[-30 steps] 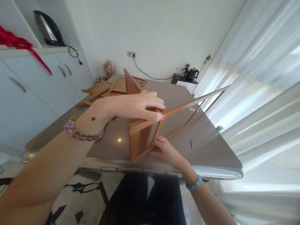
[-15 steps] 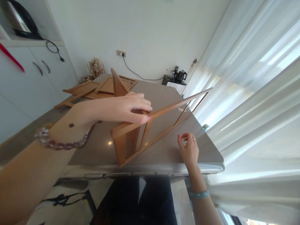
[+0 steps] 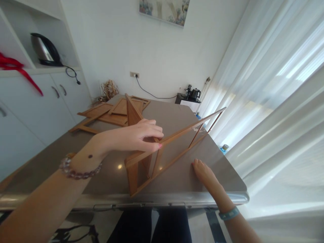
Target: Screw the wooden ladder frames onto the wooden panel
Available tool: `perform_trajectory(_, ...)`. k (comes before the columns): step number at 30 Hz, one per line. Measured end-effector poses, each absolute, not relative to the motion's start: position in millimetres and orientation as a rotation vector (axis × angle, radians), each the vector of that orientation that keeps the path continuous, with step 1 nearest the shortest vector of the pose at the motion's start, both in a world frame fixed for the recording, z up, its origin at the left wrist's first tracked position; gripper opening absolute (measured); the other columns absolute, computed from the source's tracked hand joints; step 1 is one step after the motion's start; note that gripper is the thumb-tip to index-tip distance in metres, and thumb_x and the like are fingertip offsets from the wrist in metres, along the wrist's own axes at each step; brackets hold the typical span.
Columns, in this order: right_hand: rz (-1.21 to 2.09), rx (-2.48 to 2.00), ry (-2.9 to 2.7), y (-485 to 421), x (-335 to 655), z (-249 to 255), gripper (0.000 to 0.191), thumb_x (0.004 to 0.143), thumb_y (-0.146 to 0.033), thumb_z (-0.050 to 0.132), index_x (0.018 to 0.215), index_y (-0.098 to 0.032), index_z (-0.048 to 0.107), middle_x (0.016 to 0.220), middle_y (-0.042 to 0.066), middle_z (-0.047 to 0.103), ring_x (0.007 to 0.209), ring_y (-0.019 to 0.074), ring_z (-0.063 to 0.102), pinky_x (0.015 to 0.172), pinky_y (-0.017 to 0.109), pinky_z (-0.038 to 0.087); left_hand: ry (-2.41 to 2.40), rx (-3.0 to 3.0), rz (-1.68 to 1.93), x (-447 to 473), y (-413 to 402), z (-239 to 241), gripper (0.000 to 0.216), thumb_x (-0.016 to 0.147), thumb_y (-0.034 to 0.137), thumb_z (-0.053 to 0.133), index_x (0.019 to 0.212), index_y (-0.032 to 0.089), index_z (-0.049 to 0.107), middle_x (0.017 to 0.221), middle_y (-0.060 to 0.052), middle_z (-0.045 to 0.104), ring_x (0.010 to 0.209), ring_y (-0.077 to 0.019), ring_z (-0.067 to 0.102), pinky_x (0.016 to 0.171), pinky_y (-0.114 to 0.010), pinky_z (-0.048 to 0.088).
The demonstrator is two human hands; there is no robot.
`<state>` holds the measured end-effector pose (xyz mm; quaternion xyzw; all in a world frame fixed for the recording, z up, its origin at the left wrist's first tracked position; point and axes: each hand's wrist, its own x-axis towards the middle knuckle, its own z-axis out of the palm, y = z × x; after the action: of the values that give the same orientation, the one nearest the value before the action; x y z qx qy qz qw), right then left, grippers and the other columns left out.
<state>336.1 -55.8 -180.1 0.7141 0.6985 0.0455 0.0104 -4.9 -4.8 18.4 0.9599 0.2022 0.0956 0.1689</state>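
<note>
My left hand (image 3: 149, 135) is closed round the top rail of a wooden frame (image 3: 186, 130), with the thumb in front and the fingers over the joint. The frame stands on edge on the table, its long rails running to the right with crossbars between them. A wooden panel (image 3: 133, 113) stands upright at an angle behind my left hand, meeting the frame near the grip; the exact joint is hidden. My right hand (image 3: 204, 173) rests low over the tabletop, right of the frame and apart from it. Its fingers are curled, and what they hold, if anything, is hidden.
Flat wooden panels (image 3: 101, 113) and a narrow angled wooden piece (image 3: 87, 129) lie at the table's back left. The grey table (image 3: 172, 182) has a metal front edge. White curtains (image 3: 253, 101) hang along the right. A kettle (image 3: 47, 50) stands on a shelf at left.
The view has tilted upward, so a picture on the wall now shows. My right hand has turned and lowered, its pinched fingers now hidden. My left hand keeps its grip on the frame.
</note>
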Motion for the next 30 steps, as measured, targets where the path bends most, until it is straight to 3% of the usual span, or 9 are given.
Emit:
perform_trajectory(4,0.071,2.15,2.315,-48,349,-180,0.026,0.086,-0.001,0.046,0.073,-0.02,0.057,0.078,0.01,0.066,0.074,0.0218,0.067,0.069,0.032,0.049,0.56,2.749,0.265,-4,-3,17,0.04,0.095,0.049,0.038,0.07,0.018,0.037,0.078,-0.001,0.049,0.083,-0.017,0.038,0.081,-0.034,0.029)
perform_trajectory(10,-0.133,2.209,2.393,-36,364,-170,0.021,0.079,-0.01,0.051,0.062,-0.021,0.053,0.058,0.005,0.062,0.057,0.019,0.062,0.058,0.03,0.042,0.561,2.793,0.33,-5,2,8,0.036,0.094,0.044,0.041,0.07,0.018,0.037,0.076,0.0,0.048,0.081,-0.0166,0.038,0.079,-0.034,0.027)
perform_trajectory(16,-0.509,2.287,2.587,-67,341,-133,0.022,0.096,-0.03,0.038,0.077,-0.023,0.048,0.064,-0.001,0.068,0.058,0.0125,0.064,0.059,0.022,0.049,0.578,2.787,0.347,-5,0,7,0.033,0.094,0.04,0.044,0.07,0.018,0.038,0.075,0.0,0.049,0.081,-0.0161,0.039,0.079,-0.033,0.026)
perform_trajectory(19,-0.858,2.463,2.963,-92,296,-109,0.023,0.097,-0.036,0.046,0.077,-0.023,0.047,0.057,-0.003,0.063,0.05,0.0109,0.06,0.052,0.02,0.047,0.591,2.801,0.36,-4,-1,7,0.033,0.093,0.039,0.045,0.07,0.018,0.037,0.075,0.001,0.049,0.081,-0.0165,0.038,0.078,-0.033,0.025)
perform_trajectory(21,-0.778,2.341,3.283,-104,261,-95,0.019,0.096,-0.029,0.05,0.078,-0.022,0.051,0.057,-0.004,0.062,0.048,0.009,0.058,0.049,0.018,0.045,0.587,2.801,0.363,-4,-1,7,0.032,0.092,0.038,0.046,0.07,0.018,0.037,0.074,0.001,0.048,0.081,-0.0164,0.037,0.078,-0.033,0.025)
perform_trajectory(24,-0.248,2.076,3.658,-111,216,-79,0.013,0.09,-0.018,0.055,0.078,-0.022,0.053,0.06,-0.006,0.061,0.05,0.0068,0.057,0.053,0.016,0.045,0.579,2.78,0.366,-5,-1,7,0.031,0.092,0.038,0.048,0.07,0.018,0.038,0.075,0.001,0.048,0.081,-0.0162,0.036,0.078,-0.033,0.025)
perform_trajectory(27,0.232,1.934,3.766,-108,190,-68,0.011,0.088,-0.014,0.054,0.083,-0.023,0.052,0.062,-0.006,0.062,0.052,0.0061,0.058,0.054,0.015,0.045,0.572,2.762,0.384,-5,-1,6,0.031,0.092,0.038,0.049,0.07,0.018,0.039,0.075,0.002,0.048,0.081,-0.0161,0.036,0.079,-0.033,0.024)
perform_trajectory(30,0.484,1.9,3.771,-100,179,-63,0.011,0.089,-0.013,0.053,0.086,-0.023,0.051,0.061,-0.007,0.061,0.052,0.0066,0.057,0.053,0.016,0.046,0.558,2.761,0.416,-4,0,4,0.032,0.092,0.038,0.049,0.069,0.018,0.039,0.074,0.002,0.049,0.08,-0.0159,0.036,0.078,-0.033,0.024)
